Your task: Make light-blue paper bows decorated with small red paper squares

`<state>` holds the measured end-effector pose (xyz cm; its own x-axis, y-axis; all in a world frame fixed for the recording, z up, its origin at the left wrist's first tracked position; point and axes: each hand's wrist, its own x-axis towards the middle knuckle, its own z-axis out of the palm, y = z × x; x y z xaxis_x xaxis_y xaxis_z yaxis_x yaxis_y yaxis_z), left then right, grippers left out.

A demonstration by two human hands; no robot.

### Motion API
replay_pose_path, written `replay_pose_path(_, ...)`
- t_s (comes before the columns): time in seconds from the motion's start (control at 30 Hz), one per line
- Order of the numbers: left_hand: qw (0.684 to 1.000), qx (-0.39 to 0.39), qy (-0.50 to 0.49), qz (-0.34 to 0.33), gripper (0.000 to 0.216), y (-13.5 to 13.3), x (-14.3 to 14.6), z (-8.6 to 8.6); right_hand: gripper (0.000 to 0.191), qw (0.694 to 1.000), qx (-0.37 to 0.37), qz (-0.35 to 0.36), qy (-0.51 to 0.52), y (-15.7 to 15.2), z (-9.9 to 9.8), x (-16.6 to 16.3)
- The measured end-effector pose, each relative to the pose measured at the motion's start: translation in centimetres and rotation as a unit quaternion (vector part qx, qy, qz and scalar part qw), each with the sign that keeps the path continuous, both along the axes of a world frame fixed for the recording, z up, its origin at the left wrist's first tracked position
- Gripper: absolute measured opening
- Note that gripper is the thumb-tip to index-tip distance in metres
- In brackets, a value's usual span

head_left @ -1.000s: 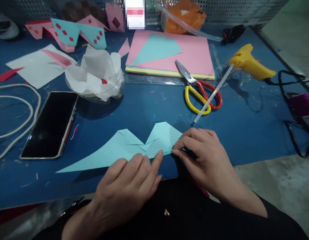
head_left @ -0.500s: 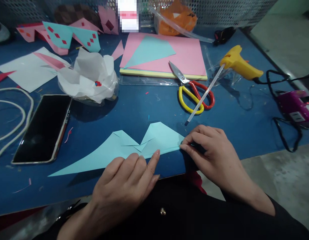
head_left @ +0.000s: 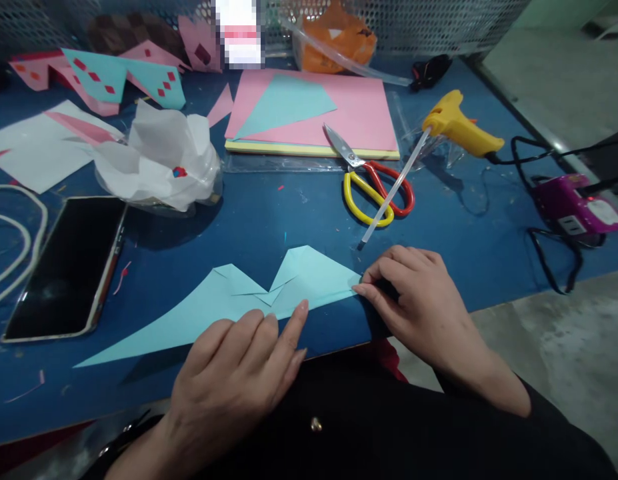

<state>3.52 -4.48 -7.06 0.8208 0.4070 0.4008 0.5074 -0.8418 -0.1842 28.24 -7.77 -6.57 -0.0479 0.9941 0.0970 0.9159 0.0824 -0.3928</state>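
A folded light-blue paper shape (head_left: 229, 300) lies flat near the front edge of the blue table (head_left: 299, 213). My left hand (head_left: 239, 373) rests palm down on its lower edge, fingers loosely curled, index fingertip pressing the paper. My right hand (head_left: 413, 300) is closed in a pinch on the paper's right tip, pressing it onto the table.
Scissors with yellow and red handles (head_left: 373, 183) and a yellow glue gun (head_left: 459, 127) with its stick lie behind my right hand. A black phone (head_left: 63, 267), crumpled white paper (head_left: 159, 160), a pink paper stack (head_left: 313, 110) and a purple device (head_left: 573, 207) are also on the table.
The view has drifted to the right, so everything sits further left in the picture. My hands stay on the blue paper, the right still pinching its tip.
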Motion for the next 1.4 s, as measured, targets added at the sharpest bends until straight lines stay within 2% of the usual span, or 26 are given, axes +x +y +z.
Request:
replay_pose_path(0.33,0.999,0.024,0.025,-0.037,0.041,0.3,-0.7,-0.2,0.014,0.998,0.033,-0.051,-0.003,-0.6,-0.4,1.2)
replay_pose_path(0.43,0.999,0.019,0.015,-0.03,0.04,0.2,-0.5,-0.2,0.004,0.984,0.125,-0.116,-0.047,-1.5,-0.4,1.0)
replay_pose_path(0.5,0.999,0.017,0.015,-0.025,0.038,0.1,-0.3,-0.1,0.01,0.964,0.217,-0.142,-0.058,-2.4,-0.4,0.3)
replay_pose_path(0.53,0.999,0.019,0.016,-0.025,0.037,0.1,-0.3,-0.1,0.016,0.961,0.244,-0.123,-0.05,-2.9,-0.5,-0.3)
replay_pose_path(0.57,0.999,0.02,0.017,-0.025,0.036,0.0,-0.2,-0.1,0.023,0.963,0.255,-0.074,-0.038,-3.2,-0.6,-1.0)
replay_pose_path(0.67,1.0,0.017,0.011,-0.019,0.034,-0.1,-0.3,-0.1,0.036,0.968,0.2,0.153,-0.012,-3.6,-1.5,-3.1)
replay_pose_path(0.7,1.0,0.016,0.006,-0.017,0.033,-0.2,-0.3,-0.2,0.039,0.962,0.188,0.196,-0.011,-3.6,-1.8,-3.6)
replay_pose_path(0.77,1.0,0.012,-0.001,-0.013,0.034,-0.3,-0.4,-0.4,0.046,0.958,0.176,0.223,-0.022,-3.3,-2.3,-4.4)
replay_pose_path(0.9,1.0,0.008,-0.015,-0.006,0.034,-0.3,-0.4,-0.5,0.05,0.956,0.178,0.22,-0.073,-2.9,-2.3,-4.6)
replay_pose_path(1.07,1.0,0.009,-0.014,-0.007,0.033,-0.2,-0.3,-0.2,0.059,0.948,0.206,0.205,-0.13,-3.7,-2.5,-2.5)
replay_pose_path(1.23,1.0,0.01,-0.014,-0.002,0.035,-0.4,-0.4,-0.3,0.066,0.965,0.175,0.094,-0.17,-5.2,-2.5,0.0)
replay_pose_path(1.33,1.0,0.009,-0.019,0.004,0.036,-0.5,-0.4,-0.4,0.076,0.964,0.199,0.033,-0.171,-5.4,-2.1,-0.4)
replay_pose_path(1.4,1.0,0.005,-0.017,0.005,0.036,-0.5,-0.4,-0.4,0.075,0.958,0.231,0.082,-0.148,-4.7,-1.9,-1.7)
